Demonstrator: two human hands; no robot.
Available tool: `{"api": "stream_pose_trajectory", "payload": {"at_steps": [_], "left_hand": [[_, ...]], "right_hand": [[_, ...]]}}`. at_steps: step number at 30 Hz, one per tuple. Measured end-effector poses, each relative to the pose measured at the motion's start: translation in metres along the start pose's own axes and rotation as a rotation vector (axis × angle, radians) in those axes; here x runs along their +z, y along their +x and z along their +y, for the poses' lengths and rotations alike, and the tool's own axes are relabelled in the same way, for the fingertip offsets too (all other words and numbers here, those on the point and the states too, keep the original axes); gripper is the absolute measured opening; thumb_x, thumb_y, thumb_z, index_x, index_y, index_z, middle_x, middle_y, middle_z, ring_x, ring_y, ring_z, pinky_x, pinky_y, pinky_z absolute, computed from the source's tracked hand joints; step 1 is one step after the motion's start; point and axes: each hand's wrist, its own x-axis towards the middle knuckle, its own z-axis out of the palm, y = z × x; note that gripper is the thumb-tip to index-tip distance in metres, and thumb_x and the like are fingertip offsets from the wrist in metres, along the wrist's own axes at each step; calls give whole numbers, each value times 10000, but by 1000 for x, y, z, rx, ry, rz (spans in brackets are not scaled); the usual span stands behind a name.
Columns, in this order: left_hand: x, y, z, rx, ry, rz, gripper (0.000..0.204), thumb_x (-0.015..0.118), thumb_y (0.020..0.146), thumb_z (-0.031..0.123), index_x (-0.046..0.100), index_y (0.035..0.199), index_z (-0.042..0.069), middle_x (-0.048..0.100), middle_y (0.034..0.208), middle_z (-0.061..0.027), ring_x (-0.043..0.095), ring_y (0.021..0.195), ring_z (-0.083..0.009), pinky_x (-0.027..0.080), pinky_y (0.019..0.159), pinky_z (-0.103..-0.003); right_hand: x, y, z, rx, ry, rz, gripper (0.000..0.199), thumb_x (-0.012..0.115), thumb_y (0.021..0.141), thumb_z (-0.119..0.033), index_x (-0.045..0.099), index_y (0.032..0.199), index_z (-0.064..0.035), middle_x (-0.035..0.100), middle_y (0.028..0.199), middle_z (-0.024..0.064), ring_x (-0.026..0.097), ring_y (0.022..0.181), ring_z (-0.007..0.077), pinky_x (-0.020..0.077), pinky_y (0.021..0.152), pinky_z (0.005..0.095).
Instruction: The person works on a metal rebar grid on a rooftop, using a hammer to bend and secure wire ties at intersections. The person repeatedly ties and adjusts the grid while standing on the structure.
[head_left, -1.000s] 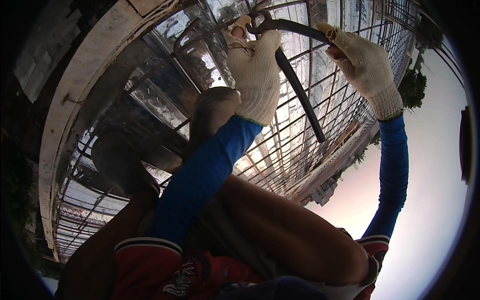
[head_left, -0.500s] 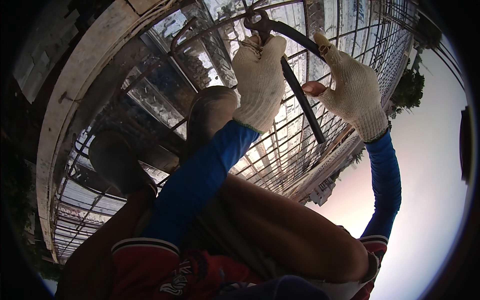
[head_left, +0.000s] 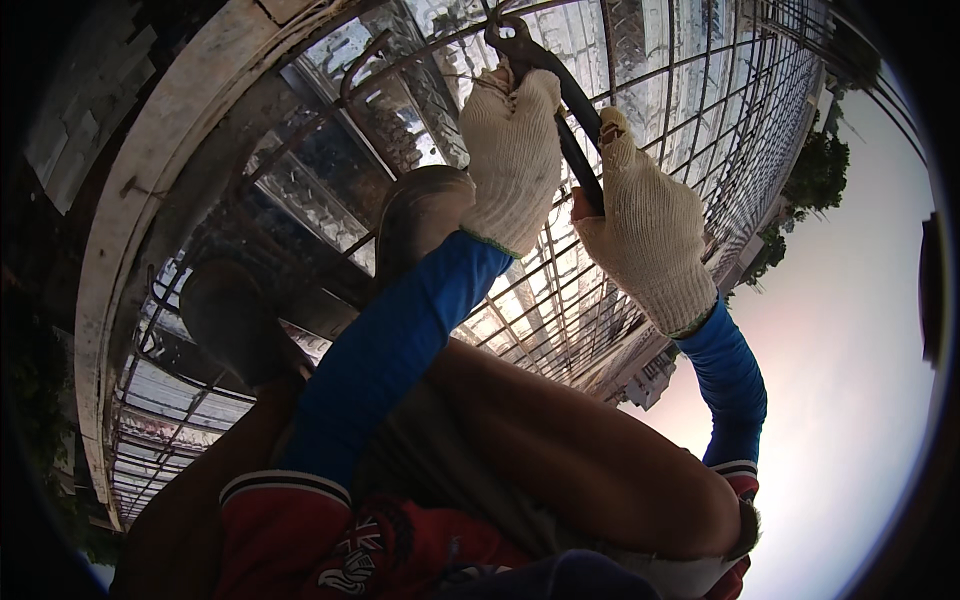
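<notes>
My right grip (head_left: pixel 650 230) is closed round both handles of the dark pincers (head_left: pixel 568 88), their head beyond it, up to its left. My left grip (head_left: pixel 513 160) is curled just beside that head; what it holds I cannot tell. Steel mesh (head_left: pixel 607 50) spreads beneath both.

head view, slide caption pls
Right hand, cream-gloved, holds dark metal pincers over rebar grid, cream-gloved left hand alongside

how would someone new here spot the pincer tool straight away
Over the bar grid, find the gloved left hand and right hand. The dark pincer tool slants between them. Unlike the thin bars around it, it has a rounded head and two thick handles.
</notes>
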Motion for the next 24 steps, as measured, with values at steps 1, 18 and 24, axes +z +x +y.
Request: {"api": "stream_pose_trajectory", "payload": {"at_steps": [1, 18, 24], "left_hand": [[0, -2, 1, -13, 20, -5, 243, 629, 972, 220, 607, 803, 46, 528, 675, 36, 447, 595, -62, 359, 543, -275], [-31, -2, 23, 89, 483, -11, 256, 670, 964, 263, 658, 899, 16, 608, 697, -16, 599, 625, -111, 489, 596, -329], [-31, 0, 28, 83, 518, 5, 257, 656, 954, 261, 636, 839, 33, 588, 658, -4, 584, 598, -108, 479, 581, -331]], "right_hand": [[0, -2, -3, 2, 3, -24, 743, 768, 895, -247, 430, 1484, 53, 701, 733, 105, 671, 487, 188, 557, 437, 320], [11, -1, -72, 277, 304, -184, 788, 686, 938, -236, 277, 1478, 166, 723, 867, 207, 759, 658, 330, 612, 534, 440], [21, 1, -80, 312, 436, -139, 837, 716, 901, -212, 256, 1492, 164, 727, 925, 223, 763, 707, 345, 607, 565, 464]]}}
